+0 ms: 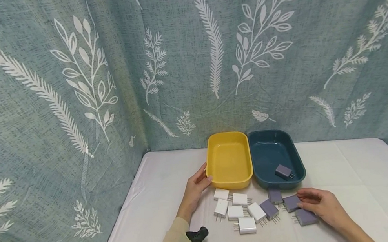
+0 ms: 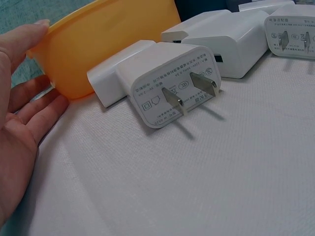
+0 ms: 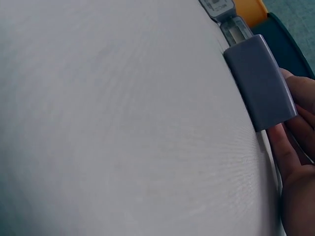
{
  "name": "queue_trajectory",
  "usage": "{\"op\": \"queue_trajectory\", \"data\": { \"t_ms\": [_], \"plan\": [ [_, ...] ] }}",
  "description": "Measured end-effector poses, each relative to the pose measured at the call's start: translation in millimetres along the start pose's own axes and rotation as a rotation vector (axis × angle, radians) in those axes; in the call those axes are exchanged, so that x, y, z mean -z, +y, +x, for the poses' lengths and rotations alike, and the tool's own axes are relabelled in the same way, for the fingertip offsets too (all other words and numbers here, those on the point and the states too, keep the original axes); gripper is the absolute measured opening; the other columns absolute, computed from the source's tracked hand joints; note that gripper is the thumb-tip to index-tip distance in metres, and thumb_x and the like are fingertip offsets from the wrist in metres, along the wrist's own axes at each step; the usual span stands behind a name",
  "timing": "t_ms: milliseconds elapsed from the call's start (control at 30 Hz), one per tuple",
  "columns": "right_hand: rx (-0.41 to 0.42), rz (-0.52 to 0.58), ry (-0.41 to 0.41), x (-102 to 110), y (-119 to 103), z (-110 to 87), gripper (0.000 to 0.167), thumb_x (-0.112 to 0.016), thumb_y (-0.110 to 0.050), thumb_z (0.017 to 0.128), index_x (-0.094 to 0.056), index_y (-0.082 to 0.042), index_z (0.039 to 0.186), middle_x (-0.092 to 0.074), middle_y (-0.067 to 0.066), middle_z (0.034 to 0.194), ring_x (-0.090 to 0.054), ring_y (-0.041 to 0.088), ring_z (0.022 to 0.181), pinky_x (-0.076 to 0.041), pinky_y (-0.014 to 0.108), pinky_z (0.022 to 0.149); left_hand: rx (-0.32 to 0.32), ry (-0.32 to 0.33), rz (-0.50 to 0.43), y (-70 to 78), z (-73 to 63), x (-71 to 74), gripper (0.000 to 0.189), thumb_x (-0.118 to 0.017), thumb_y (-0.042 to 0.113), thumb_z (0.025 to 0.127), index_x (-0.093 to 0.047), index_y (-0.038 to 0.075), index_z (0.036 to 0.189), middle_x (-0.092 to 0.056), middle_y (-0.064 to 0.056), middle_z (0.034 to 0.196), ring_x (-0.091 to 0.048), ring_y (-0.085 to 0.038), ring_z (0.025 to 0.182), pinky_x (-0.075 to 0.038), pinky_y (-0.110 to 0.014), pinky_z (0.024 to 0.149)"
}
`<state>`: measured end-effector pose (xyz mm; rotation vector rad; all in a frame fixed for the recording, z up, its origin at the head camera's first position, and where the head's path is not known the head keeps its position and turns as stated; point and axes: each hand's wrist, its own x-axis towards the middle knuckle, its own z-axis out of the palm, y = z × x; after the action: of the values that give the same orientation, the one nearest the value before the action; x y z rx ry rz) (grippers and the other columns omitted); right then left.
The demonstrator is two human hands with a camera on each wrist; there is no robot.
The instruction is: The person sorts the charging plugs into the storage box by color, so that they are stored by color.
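My left hand rests against the front left corner of a yellow tray, its thumb near the rim and its fingers along the outer wall. In the left wrist view, those fingers look loosely extended at the tray's base. My right hand pinches the right end of a purple charger plug between thumb and fingers. Just in front of it lies another purple plug; in the right wrist view, this nearer plug hides the fingertips. Several white charger plugs lie before the yellow tray.
Beside the yellow tray stands a dark blue tray, with one purple plug inside. Two more purple plugs, one at the blue tray's front, lie next to the white ones. A black object sits by the left sleeve. Patterned curtains enclose the table.
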<state>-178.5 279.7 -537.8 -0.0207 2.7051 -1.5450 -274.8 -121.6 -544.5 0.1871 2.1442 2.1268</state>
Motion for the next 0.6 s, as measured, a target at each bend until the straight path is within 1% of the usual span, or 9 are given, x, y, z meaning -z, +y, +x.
{"op": "queue_trajectory", "data": {
  "t_ms": [167, 300, 400, 533, 600],
  "plan": [
    [-0.017, 0.059, -0.072, 2, -1, 0.5, 0.059, -0.080, -0.017, 0.079, -0.057, 0.005, 0.129, -0.063, 0.024, 0.127, -0.066, -0.004, 0.097, -0.057, 0.018, 0.084, 0.003, -0.001, -0.003, 0.6, -0.5, 0.0, 0.063, -0.069, 0.026, 0.091, -0.042, 0.028, 0.148, -0.050, -0.010, 0.147, -0.054, -0.025, 0.131, -0.052, -0.025, 0.098],
    [-0.015, 0.080, -0.109, 2, -4, 0.0, 0.061, -0.079, -0.014, 0.079, -0.055, 0.006, 0.132, -0.059, 0.026, 0.132, -0.068, 0.006, 0.105, -0.056, 0.021, 0.087, 0.012, -0.008, -0.006, 3.4, -1.1, 0.5, 0.063, -0.068, 0.022, 0.092, -0.041, 0.025, 0.149, -0.049, -0.012, 0.148, -0.051, -0.027, 0.133, -0.052, -0.026, 0.099],
    [-0.004, 0.084, -0.129, 2, -5, 0.7, 0.061, -0.079, -0.011, 0.079, -0.054, 0.008, 0.132, -0.057, 0.027, 0.133, -0.067, 0.013, 0.109, -0.056, 0.023, 0.089, 0.014, -0.017, -0.001, 12.0, -4.9, 0.4, 0.063, -0.067, 0.020, 0.092, -0.040, 0.022, 0.150, -0.048, -0.014, 0.148, -0.051, -0.028, 0.133, -0.051, -0.028, 0.100],
    [-0.029, 0.080, -0.138, 2, -5, 2.9, 0.060, -0.079, -0.012, 0.078, -0.056, 0.007, 0.131, -0.059, 0.025, 0.133, -0.067, 0.011, 0.108, -0.056, 0.023, 0.089, 0.011, -0.027, 0.001, 24.8, -12.1, -1.0, 0.063, -0.067, 0.019, 0.092, -0.041, 0.019, 0.150, -0.049, -0.015, 0.147, -0.051, -0.029, 0.133, -0.051, -0.029, 0.100],
    [-0.036, 0.073, -0.140, 2, -4, 3.7, 0.060, -0.079, -0.013, 0.078, -0.057, 0.007, 0.130, -0.060, 0.025, 0.132, -0.068, 0.012, 0.107, -0.057, 0.024, 0.088, 0.008, -0.028, 0.000, 27.3, -14.1, -1.8, 0.063, -0.067, 0.019, 0.092, -0.041, 0.019, 0.149, -0.049, -0.015, 0.147, -0.051, -0.029, 0.133, -0.051, -0.029, 0.100]
  ]
}}
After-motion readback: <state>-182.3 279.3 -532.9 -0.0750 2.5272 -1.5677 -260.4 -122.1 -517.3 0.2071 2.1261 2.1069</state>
